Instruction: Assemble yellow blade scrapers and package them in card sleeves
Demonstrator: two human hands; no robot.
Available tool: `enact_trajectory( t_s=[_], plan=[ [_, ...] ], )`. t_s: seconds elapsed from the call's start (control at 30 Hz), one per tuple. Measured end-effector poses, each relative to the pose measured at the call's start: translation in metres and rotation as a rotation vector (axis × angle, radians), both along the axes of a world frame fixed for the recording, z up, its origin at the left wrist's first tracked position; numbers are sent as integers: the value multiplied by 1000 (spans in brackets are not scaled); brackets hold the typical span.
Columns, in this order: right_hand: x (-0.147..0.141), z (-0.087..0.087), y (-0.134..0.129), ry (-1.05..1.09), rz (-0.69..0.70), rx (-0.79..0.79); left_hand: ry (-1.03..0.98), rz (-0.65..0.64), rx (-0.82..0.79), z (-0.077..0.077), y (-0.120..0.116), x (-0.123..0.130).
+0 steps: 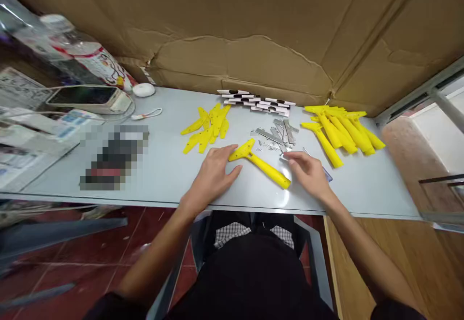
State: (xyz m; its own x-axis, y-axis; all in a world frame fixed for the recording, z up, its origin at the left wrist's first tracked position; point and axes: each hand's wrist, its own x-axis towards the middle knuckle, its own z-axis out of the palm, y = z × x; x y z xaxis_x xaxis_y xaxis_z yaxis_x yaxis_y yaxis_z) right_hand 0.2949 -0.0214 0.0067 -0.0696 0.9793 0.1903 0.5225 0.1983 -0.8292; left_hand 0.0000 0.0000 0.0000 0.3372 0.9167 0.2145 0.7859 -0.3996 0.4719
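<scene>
A yellow plastic handle with a wide, flat, holed head lies slanting on the table before me. My left hand rests at its head, fingertips touching the edge and thumb spread apart. Beyond the handle's lower end, my right hand has thumb and forefinger together on a small shiny metal plate. Loose metal strips and tiny nuts or screws lie just past those fingertips. Partly hidden under the right hand is what looks like a screwdriver with a blue handle.
Flat yellow head pieces lie in a heap at back left, more yellow handles at right. Stacked white-and-black packets sit by the cardboard wall. A phone, bottle and blurred-out object occupy the left.
</scene>
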Motion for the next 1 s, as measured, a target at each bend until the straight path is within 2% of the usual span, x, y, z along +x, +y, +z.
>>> enact_trajectory(
  t_s=[0.1, 0.17, 0.23, 0.33, 0.47, 0.53, 0.63, 0.77, 0.87, 0.93, 1.0],
  plan=[
    [-21, 9, -12, -247, 140, 35, 18, -31, -17, 3, 20, -6],
    [-32, 14, -15, -429, 238, 2, -11, -43, -61, 5, 32, -9],
    [-39, 18, -14, -512, 262, -53, -88, -80, -124, 8, 42, -11],
    [-42, 23, -2, -412, 287, -129, -346, -90, -236, 17, 51, -6],
    [-44, 26, 20, -231, 327, -264, -833, 34, -508, 29, 60, 16],
    [-48, 25, 29, -184, 326, -303, -1093, 10, -661, 29, 64, 28],
    [-55, 22, 35, -131, 333, -340, -1314, 34, -809, 20, 65, 41],
    [-55, 23, 34, -69, 393, -362, -1344, 75, -871, 8, 56, 38],
    [-46, 33, 39, -80, 462, -383, -1295, 110, -860, 9, 51, 31],
    [-36, 42, 51, -138, 421, -305, -1258, 121, -879, 12, 50, 29],
    [-25, 46, 66, -285, 311, -158, -1220, 127, -908, 13, 51, 28]
  ],
)
